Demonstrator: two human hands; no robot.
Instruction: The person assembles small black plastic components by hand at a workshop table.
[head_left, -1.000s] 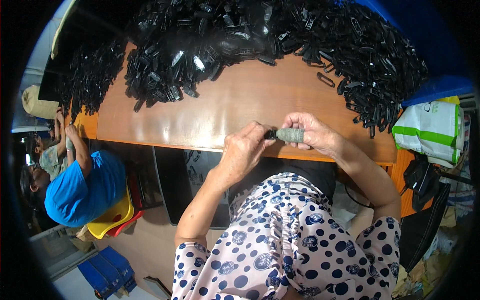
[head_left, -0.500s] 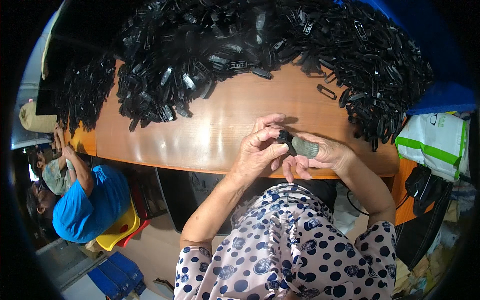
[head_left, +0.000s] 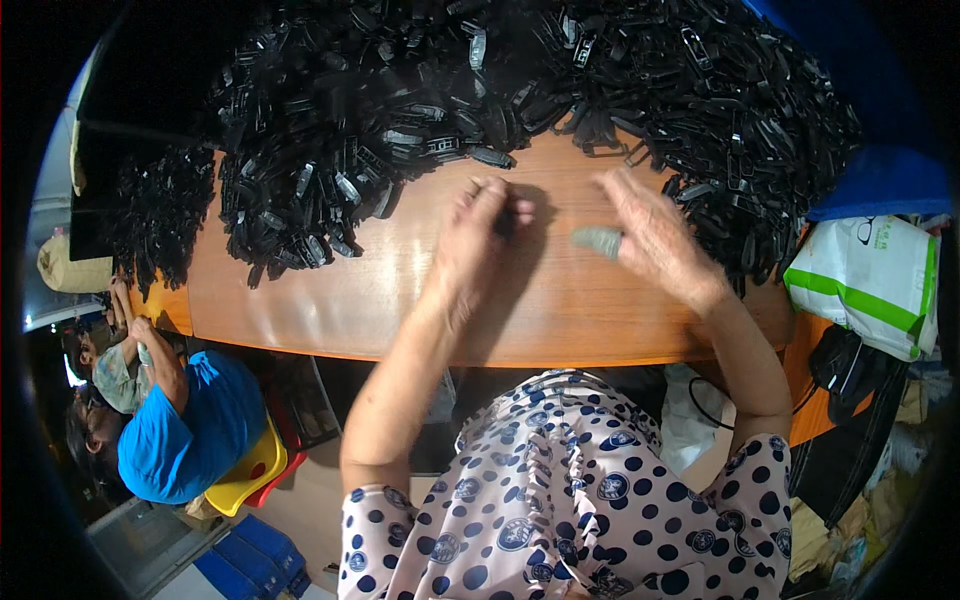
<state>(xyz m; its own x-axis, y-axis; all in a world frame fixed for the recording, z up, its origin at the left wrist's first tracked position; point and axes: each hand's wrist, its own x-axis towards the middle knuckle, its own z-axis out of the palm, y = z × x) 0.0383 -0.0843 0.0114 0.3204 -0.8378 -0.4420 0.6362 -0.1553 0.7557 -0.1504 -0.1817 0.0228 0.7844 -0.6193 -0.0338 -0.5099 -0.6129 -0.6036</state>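
My left hand (head_left: 478, 240) is stretched forward over the wooden table (head_left: 400, 290), blurred, with its fingers pinched on a small black plastic part (head_left: 507, 218). It is close to the near edge of the big heap of black plastic parts (head_left: 420, 110). My right hand (head_left: 655, 240) hovers to the right with its fingers spread and nothing in it. A grey rubber finger sleeve (head_left: 598, 240) covers its thumb. The two hands are apart.
The black heap covers the whole far half of the table and curls down its right side (head_left: 760, 170). A white and green bag (head_left: 870, 280) lies at the right. At lower left, a person in a blue shirt (head_left: 180, 430) sits by a yellow stool (head_left: 250, 470).
My hands were together near the table's front edge, both on the small part. They have separated and moved forward toward the heap, and the left one carries the part.
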